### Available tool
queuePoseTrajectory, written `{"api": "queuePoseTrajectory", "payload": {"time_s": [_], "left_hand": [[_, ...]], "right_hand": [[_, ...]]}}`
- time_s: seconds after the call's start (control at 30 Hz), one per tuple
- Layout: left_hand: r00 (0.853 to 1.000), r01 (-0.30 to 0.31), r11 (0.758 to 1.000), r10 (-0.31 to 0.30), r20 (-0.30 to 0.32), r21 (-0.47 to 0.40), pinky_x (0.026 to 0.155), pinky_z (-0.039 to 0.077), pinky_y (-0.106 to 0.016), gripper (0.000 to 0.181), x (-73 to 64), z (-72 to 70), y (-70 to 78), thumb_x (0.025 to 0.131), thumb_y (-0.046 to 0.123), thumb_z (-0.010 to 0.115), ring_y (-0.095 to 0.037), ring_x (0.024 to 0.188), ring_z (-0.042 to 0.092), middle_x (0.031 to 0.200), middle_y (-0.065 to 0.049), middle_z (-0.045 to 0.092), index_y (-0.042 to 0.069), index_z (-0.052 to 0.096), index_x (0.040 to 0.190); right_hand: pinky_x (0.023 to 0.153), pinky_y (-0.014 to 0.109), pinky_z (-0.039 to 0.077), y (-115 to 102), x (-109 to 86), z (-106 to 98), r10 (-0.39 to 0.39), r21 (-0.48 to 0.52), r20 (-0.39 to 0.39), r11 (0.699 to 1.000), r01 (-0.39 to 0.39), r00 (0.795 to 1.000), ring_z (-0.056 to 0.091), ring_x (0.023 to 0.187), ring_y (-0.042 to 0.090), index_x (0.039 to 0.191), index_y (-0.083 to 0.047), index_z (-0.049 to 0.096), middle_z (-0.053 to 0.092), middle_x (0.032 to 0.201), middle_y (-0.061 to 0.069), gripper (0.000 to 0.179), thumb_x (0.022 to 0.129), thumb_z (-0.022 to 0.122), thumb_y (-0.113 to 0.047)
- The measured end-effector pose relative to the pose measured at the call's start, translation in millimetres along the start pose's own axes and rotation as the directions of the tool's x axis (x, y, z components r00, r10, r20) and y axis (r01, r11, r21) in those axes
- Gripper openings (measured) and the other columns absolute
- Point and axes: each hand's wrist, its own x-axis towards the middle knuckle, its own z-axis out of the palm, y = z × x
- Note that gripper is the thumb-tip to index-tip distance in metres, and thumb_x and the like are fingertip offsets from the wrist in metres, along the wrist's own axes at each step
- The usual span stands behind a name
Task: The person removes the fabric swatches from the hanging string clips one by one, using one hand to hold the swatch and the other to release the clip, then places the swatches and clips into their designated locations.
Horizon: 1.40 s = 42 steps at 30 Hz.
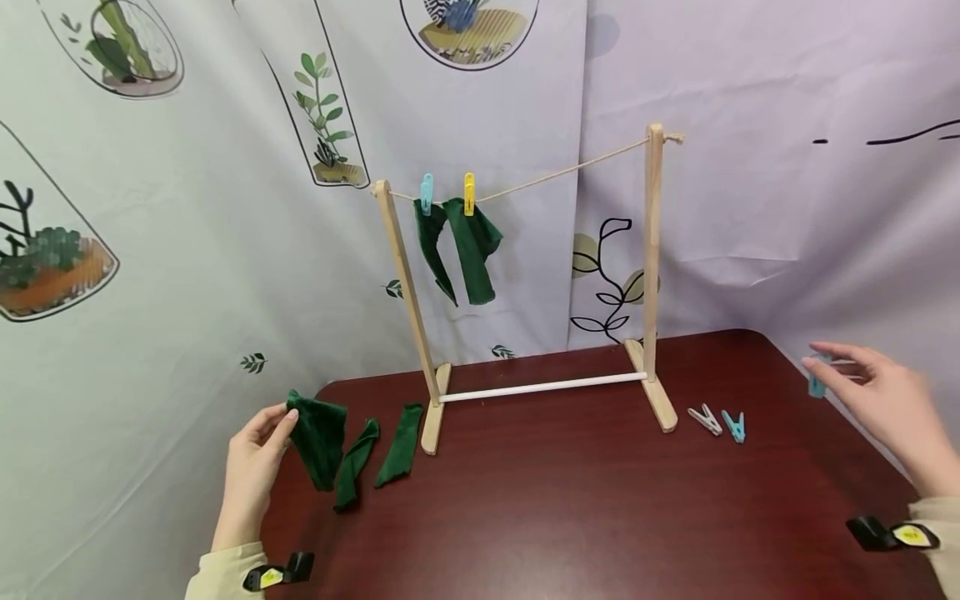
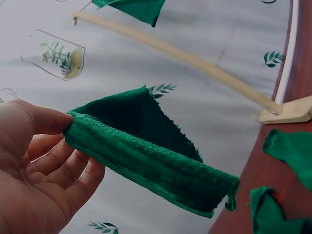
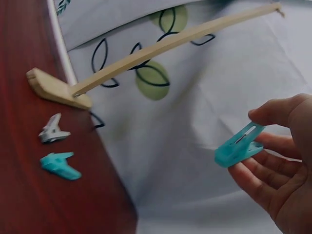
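Observation:
At the left, my left hand [image 1: 255, 462] pinches a green velvety cloth [image 1: 318, 437] by its upper corner; the cloth hangs folded, its open fold showing in the left wrist view. My right hand [image 1: 888, 396], out past the table's right side, holds a light blue clothespin [image 3: 239, 144] between thumb and fingers. Two green cloth strips hang on the rope [image 1: 562, 173] of a small wooden drying rack [image 1: 652, 250], under a blue clothespin [image 1: 427, 193] and a yellow clothespin [image 1: 469, 193].
Two more green strips, one twisted [image 1: 356, 467] and one flatter [image 1: 400, 446], lie left of the rack's foot. Right of the rack lie a grey clothespin [image 1: 705, 419] and another blue clothespin [image 1: 734, 426] on the dark red table [image 1: 540, 492]. A printed curtain [image 1: 720, 208] hangs behind.

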Motion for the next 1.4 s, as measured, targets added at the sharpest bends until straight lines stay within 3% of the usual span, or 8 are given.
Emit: {"api": "queuePoseTrajectory", "payload": {"time_s": [0.13, 0.27, 0.53, 0.63, 0.8, 1.1, 1.23, 1.4], "left_hand": [[1.0, 0.011, 1.0, -0.011, 0.027, 0.015, 0.073, 0.048, -0.011, 0.04, -0.3, 0.5, -8.7, 0.103, 0.025, 0.061, 0.006, 0.088, 0.058, 0.093, 0.027, 0.062, -0.006, 0.06, 0.128], [0.998, 0.023, 1.0, -0.023, 0.052, 0.015, 0.073, 0.049, -0.012, 0.041, 0.5, 0.9, -16.6, 0.103, 0.024, 0.06, 0.007, 0.088, 0.057, 0.093, 0.028, 0.06, -0.007, 0.058, 0.131], [0.996, 0.03, 0.999, -0.033, 0.081, 0.028, 0.073, 0.051, -0.015, 0.042, 5.1, 2.5, -26.6, 0.103, 0.024, 0.06, 0.008, 0.087, 0.057, 0.092, 0.028, 0.06, -0.009, 0.058, 0.13], [0.995, 0.044, 0.998, -0.048, 0.086, 0.054, 0.074, 0.051, -0.015, 0.044, 6.2, 2.5, -27.5, 0.104, 0.028, 0.059, 0.008, 0.089, 0.055, 0.097, 0.023, 0.06, -0.007, 0.058, 0.131], [0.989, 0.095, 0.988, -0.108, 0.105, 0.119, 0.075, 0.048, -0.013, 0.05, 6.2, 2.5, -30.2, 0.105, 0.034, 0.056, 0.01, 0.094, 0.051, 0.117, 0.004, 0.059, -0.004, 0.055, 0.138], [0.978, 0.137, 0.983, -0.154, 0.142, 0.121, 0.078, 0.049, -0.016, 0.051, 5.5, 6.3, -37.8, 0.105, 0.034, 0.056, 0.011, 0.094, 0.05, 0.127, -0.008, 0.059, -0.003, 0.053, 0.14], [0.972, 0.155, 0.978, -0.176, 0.158, 0.137, 0.077, 0.049, -0.015, 0.054, 4.9, 6.8, -40.8, 0.105, 0.036, 0.054, 0.012, 0.093, 0.048, 0.139, -0.021, 0.052, -0.003, 0.05, 0.143], [0.975, 0.149, 0.98, -0.168, 0.147, 0.132, 0.079, 0.051, -0.019, 0.052, 6.0, 9.4, -44.0, 0.105, 0.035, 0.055, 0.009, 0.093, 0.05, 0.131, -0.018, 0.057, -0.004, 0.053, 0.14]], "right_hand": [[0.062, 0.04, 0.046, 12, -1.3, 12, 0.004, -0.036, 0.046, 0.999, -0.003, 0.999, 0.058, 0.096, 0.048, 0.133, 0.006, 0.058, 0.058, 0.12, 0.038, 0.056, 0.101, 0.061, -0.04], [0.066, 0.054, 0.047, 25, -0.6, 24, 0.005, -0.062, 0.127, 0.998, 0.003, 0.992, 0.061, 0.093, 0.051, 0.129, 0.009, 0.059, 0.061, 0.113, 0.039, 0.057, 0.101, 0.059, -0.041], [0.069, 0.057, 0.046, 46, -1.3, 45, -0.079, -0.066, 0.268, 0.993, 0.1, 0.96, 0.062, 0.088, 0.047, 0.123, 0.01, 0.063, 0.069, 0.094, 0.023, 0.052, 0.1, 0.063, -0.036], [0.07, 0.058, 0.047, 51, -1.1, 51, -0.08, -0.065, 0.306, 0.992, 0.105, 0.949, 0.061, 0.092, 0.051, 0.121, 0.012, 0.063, 0.069, 0.098, 0.027, 0.051, 0.1, 0.064, -0.034], [0.072, 0.061, 0.048, 57, 1.2, 59, -0.046, -0.079, 0.357, 0.994, 0.079, 0.933, 0.057, 0.098, 0.057, 0.119, 0.015, 0.062, 0.062, 0.111, 0.038, 0.051, 0.101, 0.062, -0.033], [0.075, 0.061, 0.049, 63, 0.6, 69, 0.004, -0.076, 0.404, 0.997, 0.029, 0.915, 0.054, 0.103, 0.059, 0.118, 0.017, 0.061, 0.059, 0.116, 0.04, 0.054, 0.102, 0.06, -0.035], [0.076, 0.061, 0.048, 62, 0.1, 74, 0.001, -0.068, 0.4, 0.997, 0.028, 0.917, 0.054, 0.103, 0.059, 0.117, 0.016, 0.063, 0.061, 0.115, 0.039, 0.054, 0.101, 0.06, -0.036], [0.074, 0.058, 0.049, 62, -1.2, 80, -0.015, -0.069, 0.376, 0.997, 0.044, 0.926, 0.056, 0.099, 0.055, 0.111, 0.013, 0.067, 0.063, 0.109, 0.036, 0.047, 0.1, 0.062, -0.033]]}}
